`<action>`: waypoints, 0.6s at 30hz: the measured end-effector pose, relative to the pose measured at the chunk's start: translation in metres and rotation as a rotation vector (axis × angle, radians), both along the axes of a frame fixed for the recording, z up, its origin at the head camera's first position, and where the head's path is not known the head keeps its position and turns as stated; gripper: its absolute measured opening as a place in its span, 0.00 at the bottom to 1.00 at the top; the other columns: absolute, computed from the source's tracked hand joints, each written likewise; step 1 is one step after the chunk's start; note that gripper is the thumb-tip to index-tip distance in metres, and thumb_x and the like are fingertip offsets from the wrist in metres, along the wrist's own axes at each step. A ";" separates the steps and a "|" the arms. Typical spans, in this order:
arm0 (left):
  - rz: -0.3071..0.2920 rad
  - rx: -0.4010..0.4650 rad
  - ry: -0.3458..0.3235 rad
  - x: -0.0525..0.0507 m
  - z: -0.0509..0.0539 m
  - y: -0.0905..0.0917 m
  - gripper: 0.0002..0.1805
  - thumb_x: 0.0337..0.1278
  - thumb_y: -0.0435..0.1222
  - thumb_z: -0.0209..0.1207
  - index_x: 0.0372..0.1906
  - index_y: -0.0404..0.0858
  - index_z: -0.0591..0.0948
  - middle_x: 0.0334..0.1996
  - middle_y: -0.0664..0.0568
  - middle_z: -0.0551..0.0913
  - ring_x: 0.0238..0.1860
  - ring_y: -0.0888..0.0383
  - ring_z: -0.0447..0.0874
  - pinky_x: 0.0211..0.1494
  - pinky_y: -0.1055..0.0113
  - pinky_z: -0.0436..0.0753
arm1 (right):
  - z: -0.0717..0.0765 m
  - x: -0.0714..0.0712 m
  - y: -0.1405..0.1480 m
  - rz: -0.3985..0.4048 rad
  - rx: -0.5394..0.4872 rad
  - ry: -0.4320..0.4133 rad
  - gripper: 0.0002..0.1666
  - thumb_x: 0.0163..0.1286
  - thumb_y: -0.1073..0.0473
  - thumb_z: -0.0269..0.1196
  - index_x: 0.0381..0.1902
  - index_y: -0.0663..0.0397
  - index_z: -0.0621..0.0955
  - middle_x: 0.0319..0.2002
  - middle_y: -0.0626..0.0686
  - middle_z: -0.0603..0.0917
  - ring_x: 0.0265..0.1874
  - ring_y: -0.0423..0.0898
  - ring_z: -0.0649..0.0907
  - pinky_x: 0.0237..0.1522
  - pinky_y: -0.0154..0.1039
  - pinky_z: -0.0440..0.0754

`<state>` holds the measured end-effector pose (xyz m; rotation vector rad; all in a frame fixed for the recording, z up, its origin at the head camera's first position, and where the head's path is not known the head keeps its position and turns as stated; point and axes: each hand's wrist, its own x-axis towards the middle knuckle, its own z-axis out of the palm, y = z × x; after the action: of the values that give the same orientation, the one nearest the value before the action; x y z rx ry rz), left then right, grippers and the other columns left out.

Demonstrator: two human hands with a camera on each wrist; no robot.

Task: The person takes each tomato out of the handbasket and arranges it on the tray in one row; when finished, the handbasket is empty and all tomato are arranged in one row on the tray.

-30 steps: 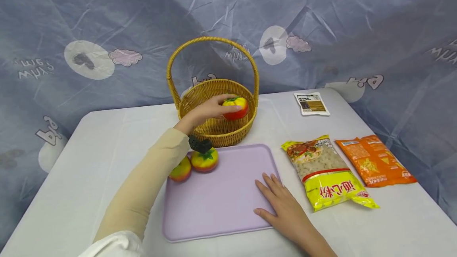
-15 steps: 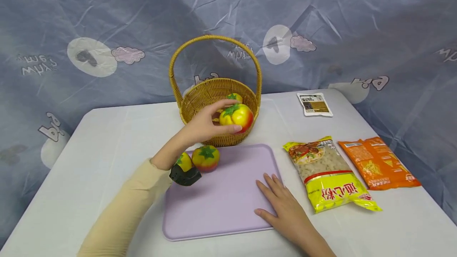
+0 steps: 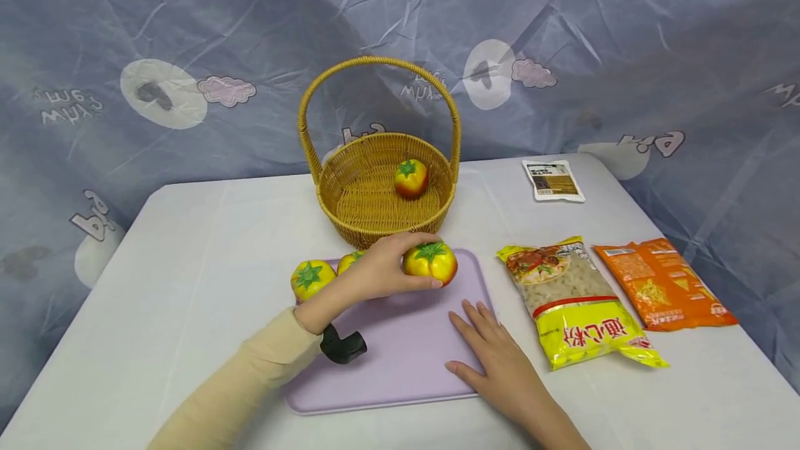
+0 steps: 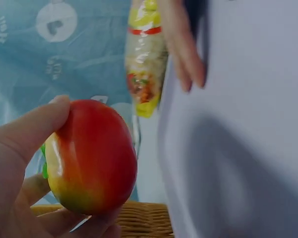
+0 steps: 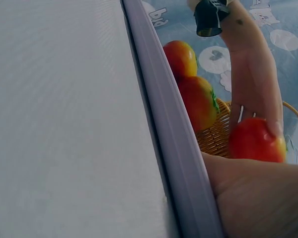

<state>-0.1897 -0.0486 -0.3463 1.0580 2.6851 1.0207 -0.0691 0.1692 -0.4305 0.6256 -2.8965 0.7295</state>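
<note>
My left hand (image 3: 390,266) grips a red-and-yellow tomato (image 3: 431,262) with a green leafy top, over the tray's back right part. In the left wrist view, thumb and fingers are around this tomato (image 4: 92,156). Two similar tomatoes are at the tray's back left: one (image 3: 312,279) shows well, the other (image 3: 348,262) is partly hidden behind my left hand. Another tomato (image 3: 411,179) lies inside the wicker basket (image 3: 350,228). My right hand (image 3: 500,360) rests with fingers spread on the right edge of the lilac tray (image 3: 400,367).
The basket stands behind the tray, its tall handle (image 3: 378,60) arching up. To the right lie a yellow pasta bag (image 3: 581,311) and an orange snack bag (image 3: 665,287). A small white packet (image 3: 553,181) is farther back. A patterned cloth (image 3: 250,19) hangs behind the table.
My left hand has drawn back from the basket with a tomato, over the tray. The tomato left in the basket has come into full view. My right hand stays in place.
</note>
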 end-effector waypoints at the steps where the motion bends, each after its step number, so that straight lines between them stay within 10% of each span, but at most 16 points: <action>1: 0.012 -0.015 0.008 0.001 -0.003 0.001 0.36 0.46 0.51 0.68 0.62 0.46 0.73 0.54 0.54 0.76 0.50 0.59 0.73 0.52 0.65 0.72 | 0.000 0.000 0.000 0.000 0.000 0.003 0.39 0.60 0.43 0.65 0.66 0.53 0.70 0.68 0.58 0.61 0.68 0.57 0.55 0.61 0.59 0.57; 18: 0.139 -0.262 0.170 0.002 -0.027 0.004 0.35 0.47 0.54 0.67 0.61 0.44 0.74 0.50 0.48 0.78 0.46 0.52 0.78 0.49 0.56 0.75 | -0.002 -0.001 0.000 -0.002 0.006 -0.002 0.40 0.59 0.44 0.66 0.66 0.54 0.70 0.68 0.58 0.61 0.68 0.57 0.55 0.62 0.58 0.57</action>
<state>-0.1881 -0.0444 -0.3736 0.9589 2.9594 0.5940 -0.0702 0.1695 -0.4329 0.6230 -2.9019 0.7214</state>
